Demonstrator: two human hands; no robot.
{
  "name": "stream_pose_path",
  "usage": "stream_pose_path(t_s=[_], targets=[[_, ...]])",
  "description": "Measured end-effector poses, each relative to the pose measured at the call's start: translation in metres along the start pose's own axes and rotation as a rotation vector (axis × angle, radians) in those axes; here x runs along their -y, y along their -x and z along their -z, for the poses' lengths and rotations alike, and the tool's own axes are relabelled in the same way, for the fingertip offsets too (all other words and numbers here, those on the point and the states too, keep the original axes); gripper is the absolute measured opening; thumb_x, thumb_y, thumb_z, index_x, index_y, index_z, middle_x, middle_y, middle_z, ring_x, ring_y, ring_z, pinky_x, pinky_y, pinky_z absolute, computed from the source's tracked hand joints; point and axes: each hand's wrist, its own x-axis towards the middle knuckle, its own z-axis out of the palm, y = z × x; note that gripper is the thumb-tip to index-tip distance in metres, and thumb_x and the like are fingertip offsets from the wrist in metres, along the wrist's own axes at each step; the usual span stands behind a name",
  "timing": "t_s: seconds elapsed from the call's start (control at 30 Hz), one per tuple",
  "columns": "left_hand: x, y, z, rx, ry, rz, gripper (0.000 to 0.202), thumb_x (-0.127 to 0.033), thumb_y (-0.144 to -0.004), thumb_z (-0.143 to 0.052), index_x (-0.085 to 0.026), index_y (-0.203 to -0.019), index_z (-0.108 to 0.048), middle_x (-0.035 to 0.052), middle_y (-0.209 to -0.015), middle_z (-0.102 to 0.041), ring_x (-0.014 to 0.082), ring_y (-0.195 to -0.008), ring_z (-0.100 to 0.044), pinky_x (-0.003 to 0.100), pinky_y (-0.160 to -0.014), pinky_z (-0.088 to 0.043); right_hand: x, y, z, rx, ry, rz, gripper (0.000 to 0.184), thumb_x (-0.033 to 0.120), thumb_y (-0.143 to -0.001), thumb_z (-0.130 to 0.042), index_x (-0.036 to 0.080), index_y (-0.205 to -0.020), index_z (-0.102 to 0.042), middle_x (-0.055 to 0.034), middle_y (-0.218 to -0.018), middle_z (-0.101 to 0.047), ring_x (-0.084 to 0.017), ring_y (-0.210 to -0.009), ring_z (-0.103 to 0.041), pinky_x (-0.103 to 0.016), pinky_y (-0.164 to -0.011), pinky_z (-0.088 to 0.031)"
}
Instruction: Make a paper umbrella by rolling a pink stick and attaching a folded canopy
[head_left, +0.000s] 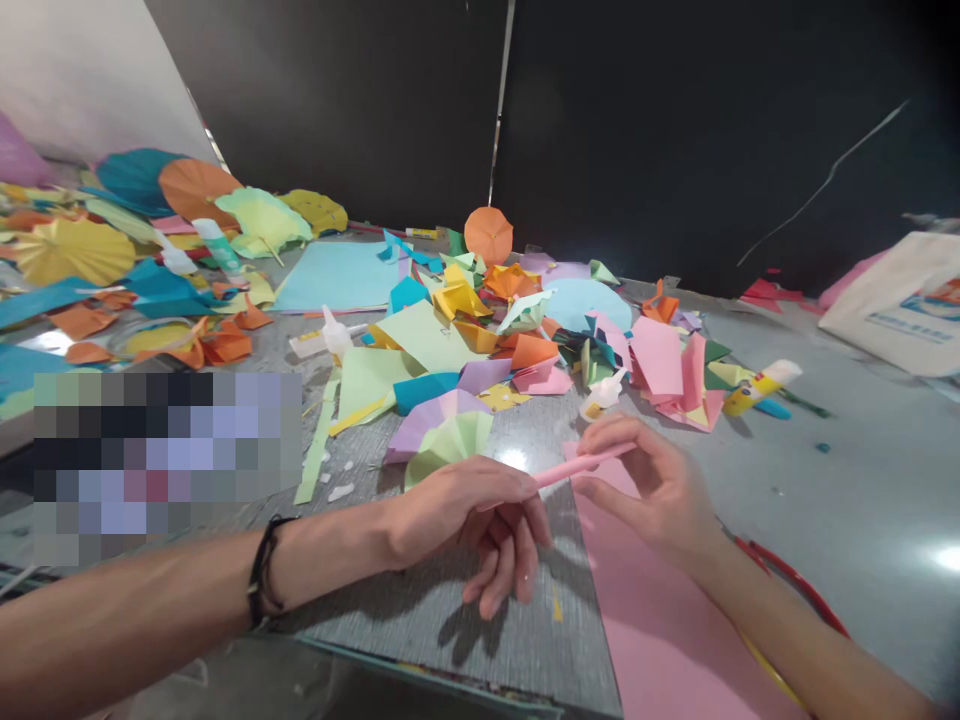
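Note:
A thin pink paper roll (574, 468) is held level above the table by both hands. My left hand (487, 510) pinches its left end between thumb and index finger, with the other fingers hanging loosely curled. My right hand (656, 480) has its thumb and fingertips closed round the right end. Under my right forearm lies a flat pink paper sheet (637, 600). Just beyond my left hand are a light green pleated paper fan (450, 445) and a purple one (420, 425). A small white glue bottle (604, 395) lies beyond my right hand.
Coloured paper scraps and folded pieces (439, 340) cover the middle of the table. A yellow glue stick (761, 388) lies to the right, near a white bag (900, 305). Red curved handles (799, 575) show beside my right forearm. A dark wall (637, 120) stands behind.

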Motion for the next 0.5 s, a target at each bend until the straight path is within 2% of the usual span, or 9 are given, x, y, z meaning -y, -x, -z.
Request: stream_pose_path(t_s=[0.1,0.23,0.33,0.5], targets=[[0.0002,-0.0007,-0.0001,-0.014,-0.001,0.001,0.04,-0.041,-0.097,-0.052,-0.007,-0.085,-0.07,0.0155,-0.068,-0.074,0.017,-0.042,-0.066,0.019,-0.035,-0.047,0.0003,-0.0031,0.0039,-0.026,0.275,0.2,0.018,0.024,-0.09,-0.081,0.027,-0.102,-0.068,-0.0054,-0.104,-0.069,-0.025,-0.1,-0.066,-0.044,-0.089,-0.056],[0.0001,-0.0011,-0.001,-0.026,-0.01,0.022,0.038,-0.043,-0.096,-0.056,-0.009,-0.085,-0.068,0.015,-0.069,-0.075,0.017,-0.043,-0.066,0.019,-0.035,-0.047,0.0046,-0.0053,0.0069,0.046,0.519,0.464,0.024,0.02,-0.094,-0.077,0.028,-0.114,-0.069,-0.0054,-0.105,-0.077,-0.027,-0.105,-0.069,-0.049,-0.095,-0.055],[-0.0001,-0.0018,-0.002,-0.015,-0.011,0.035,0.038,-0.043,-0.096,-0.056,-0.009,-0.084,-0.068,0.0148,-0.069,-0.074,0.0169,-0.042,-0.066,0.019,-0.035,-0.047,0.007,-0.0026,0.0054,0.1,0.59,0.509,0.026,0.019,-0.096,-0.075,0.027,-0.119,-0.067,-0.0043,-0.107,-0.079,-0.026,-0.104,-0.071,-0.048,-0.097,-0.053],[-0.0002,-0.0017,-0.0029,0.021,-0.011,0.057,0.04,-0.046,-0.099,-0.055,-0.011,-0.086,-0.067,0.0137,-0.07,-0.075,0.0166,-0.042,-0.066,0.019,-0.035,-0.046,0.0092,0.0028,0.0026,0.166,0.613,0.488,0.025,0.015,-0.1,-0.068,0.028,-0.121,-0.067,-0.0028,-0.106,-0.079,-0.024,-0.104,-0.072,-0.046,-0.097,-0.053]])
